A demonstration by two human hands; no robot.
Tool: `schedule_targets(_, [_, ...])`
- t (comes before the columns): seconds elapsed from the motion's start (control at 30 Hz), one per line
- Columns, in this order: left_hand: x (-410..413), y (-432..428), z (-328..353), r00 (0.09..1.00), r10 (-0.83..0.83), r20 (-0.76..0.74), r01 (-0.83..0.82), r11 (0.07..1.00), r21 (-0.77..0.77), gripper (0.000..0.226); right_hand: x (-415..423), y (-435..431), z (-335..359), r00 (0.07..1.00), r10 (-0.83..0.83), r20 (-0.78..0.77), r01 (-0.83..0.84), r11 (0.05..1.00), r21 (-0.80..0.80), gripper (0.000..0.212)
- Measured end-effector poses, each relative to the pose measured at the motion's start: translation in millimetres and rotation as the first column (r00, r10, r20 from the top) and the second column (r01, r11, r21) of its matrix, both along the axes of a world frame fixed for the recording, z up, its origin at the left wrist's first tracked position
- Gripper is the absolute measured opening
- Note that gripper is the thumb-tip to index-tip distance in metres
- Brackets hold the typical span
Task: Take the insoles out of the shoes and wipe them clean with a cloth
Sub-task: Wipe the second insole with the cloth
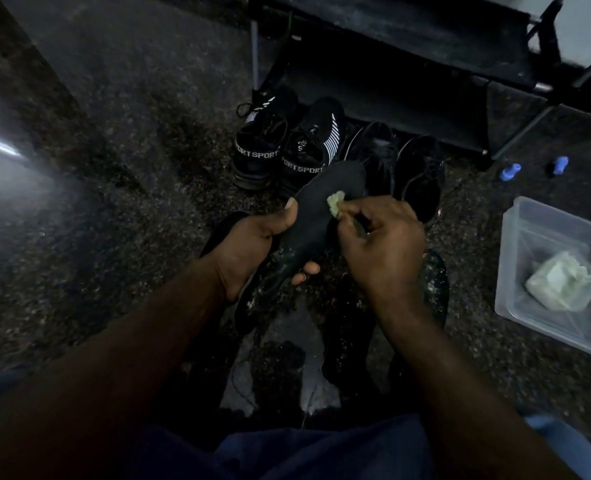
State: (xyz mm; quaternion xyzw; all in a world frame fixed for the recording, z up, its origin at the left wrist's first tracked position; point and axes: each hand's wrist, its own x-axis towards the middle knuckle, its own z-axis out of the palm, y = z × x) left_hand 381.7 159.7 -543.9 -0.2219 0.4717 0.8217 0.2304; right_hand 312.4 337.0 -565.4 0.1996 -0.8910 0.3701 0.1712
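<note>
Wiping an insole, seated over a dim, speckled stone floor

Nearest, blue cloth covers the person's lap; ahead of it the left hand grips a black insole from beneath, thumb on its edge, while the right hand pinches a small pale cloth against the insole's upper face, so the hands sit close together. Under them the dark floor looks wet and glossy, with another black insole, flecked white, lying on it. To the right stands a clear plastic tub holding a crumpled pale rag. Farther off, two black shoes marked SPORT stand side by side, beside a plain black pair. Behind them is a low dark shoe rack, with two small blue things on the floor near its right leg.
</note>
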Motion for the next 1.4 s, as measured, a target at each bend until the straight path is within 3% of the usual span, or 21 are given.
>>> schedule_targets(0.2, [2,-3,-7,1.000,0.019,0.019,-0.020,1.000,0.007,0.063,11,-11,6,0.957,0.272,0.103,-0.289,0.929,0.230,0.022])
schedule_targets(0.3, [3,-6,-6,0.995,0.088,0.044,-0.087,0.996,-0.027,0.060,-10,11,10,0.967,0.230,0.108,-0.246,0.953,0.177,0.014])
schedule_targets(0.37, [2,-7,-3,0.991,0.122,0.049,-0.121,0.992,-0.024,0.057,-13,21,13,0.970,0.171,0.175,-0.176,0.984,0.010,0.013])
schedule_targets(0.43, [2,-7,0,0.989,0.139,0.049,-0.139,0.990,-0.007,0.053,-12,21,16,0.918,0.154,0.364,-0.072,0.971,-0.230,0.012])
schedule_targets(0.57, [3,-8,1,0.987,0.158,0.035,-0.158,0.987,-0.001,0.056,-17,14,19,0.749,0.270,0.604,0.211,0.768,-0.605,0.013])
schedule_targets(0.67, [2,-7,2,0.985,0.173,0.028,-0.173,0.985,-0.001,0.051,-18,12,18,0.645,0.375,0.666,0.382,0.596,-0.706,0.015])
schedule_targets(0.77, [2,-5,1,0.987,0.161,0.016,-0.162,0.987,0.009,0.053,-20,13,18,0.587,0.429,0.686,0.448,0.533,-0.717,0.016])
schedule_targets(0.9, [2,-6,0,0.993,0.115,-0.033,-0.114,0.993,0.035,0.057,-16,11,19,0.534,0.481,0.695,0.452,0.532,-0.716,0.016])
schedule_targets(1.13, [2,-3,2,0.993,0.120,-0.014,-0.120,0.993,0.008,0.051,-5,2,18,0.558,0.484,0.675,0.317,0.627,-0.711,0.012])
schedule_targets(1.4, [1,-4,-1,0.996,0.087,-0.030,-0.086,0.996,0.030,0.055,-3,-1,10,0.739,0.345,0.578,0.182,0.724,-0.665,0.012])
